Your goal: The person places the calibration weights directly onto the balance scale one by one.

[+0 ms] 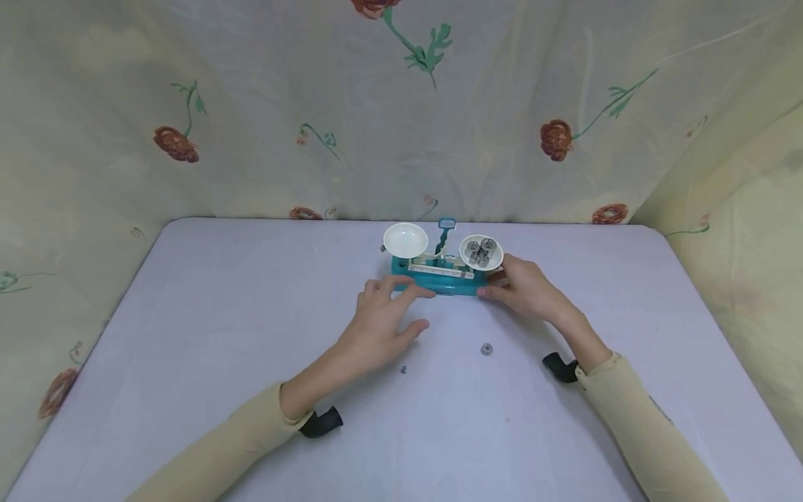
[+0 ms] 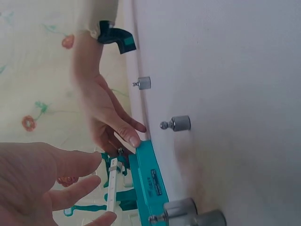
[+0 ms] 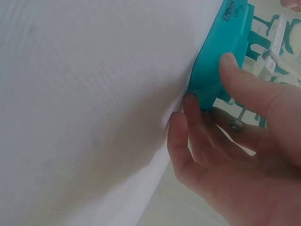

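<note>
A small teal balance scale (image 1: 452, 284) stands near the table's far edge, with two white pans. Several metal weights (image 1: 475, 256) sit together in its right pan (image 1: 498, 261); the left pan (image 1: 405, 240) is plain white. My right hand (image 1: 527, 287) grips the right end of the base, thumb on its front face (image 3: 228, 61) and fingers curled around the end. At the base's front left, my left hand (image 1: 379, 326) hovers close with fingers loosely spread, nothing held. In the left wrist view its fingers overlap the white graduated beam (image 2: 113, 183).
One knobbed weight (image 1: 486, 348) stands on the table in front of the scale. A tiny metal piece (image 1: 404, 369) lies near the left forearm. More weights (image 2: 181, 209) show in the left wrist view. A flowered curtain (image 1: 251, 139) hangs behind the table.
</note>
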Tool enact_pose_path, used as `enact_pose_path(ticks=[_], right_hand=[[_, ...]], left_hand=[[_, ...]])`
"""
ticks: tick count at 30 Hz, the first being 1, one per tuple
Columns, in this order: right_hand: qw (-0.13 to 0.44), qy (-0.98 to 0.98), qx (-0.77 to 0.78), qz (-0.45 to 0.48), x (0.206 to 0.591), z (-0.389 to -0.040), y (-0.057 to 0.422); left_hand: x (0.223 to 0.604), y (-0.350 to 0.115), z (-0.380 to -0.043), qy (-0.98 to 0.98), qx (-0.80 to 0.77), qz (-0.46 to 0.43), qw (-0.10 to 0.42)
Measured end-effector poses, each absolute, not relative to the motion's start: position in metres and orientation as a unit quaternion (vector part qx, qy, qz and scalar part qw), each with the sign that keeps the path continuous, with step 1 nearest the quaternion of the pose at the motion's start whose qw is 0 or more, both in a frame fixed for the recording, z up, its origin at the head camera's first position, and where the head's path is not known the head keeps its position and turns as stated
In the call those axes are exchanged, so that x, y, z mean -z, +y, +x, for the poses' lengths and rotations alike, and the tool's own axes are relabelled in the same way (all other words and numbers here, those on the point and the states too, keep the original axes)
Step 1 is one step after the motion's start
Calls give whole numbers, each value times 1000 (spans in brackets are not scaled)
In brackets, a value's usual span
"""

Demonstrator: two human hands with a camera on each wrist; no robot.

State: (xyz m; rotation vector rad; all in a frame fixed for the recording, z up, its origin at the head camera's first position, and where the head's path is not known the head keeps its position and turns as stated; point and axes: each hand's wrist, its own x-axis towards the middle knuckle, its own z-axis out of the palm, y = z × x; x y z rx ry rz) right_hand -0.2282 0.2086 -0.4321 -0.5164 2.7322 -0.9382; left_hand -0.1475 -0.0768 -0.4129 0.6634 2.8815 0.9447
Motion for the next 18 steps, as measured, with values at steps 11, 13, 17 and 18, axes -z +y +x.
enact_pose_path(ticks=[11, 13, 17, 18], right_hand=[[97, 927, 314, -179, 432, -228, 210], [93, 927, 313, -182, 432, -228, 210], [92, 927, 313, -184, 433, -229, 209], [92, 928, 312, -184, 433, -229, 209]], left_hand=[[415, -60, -144, 928, -270, 255, 24], [415, -56, -143, 928, -264, 264, 23], [415, -49, -141, 928, -249, 276, 23], [415, -48, -141, 928, -246, 279, 21]])
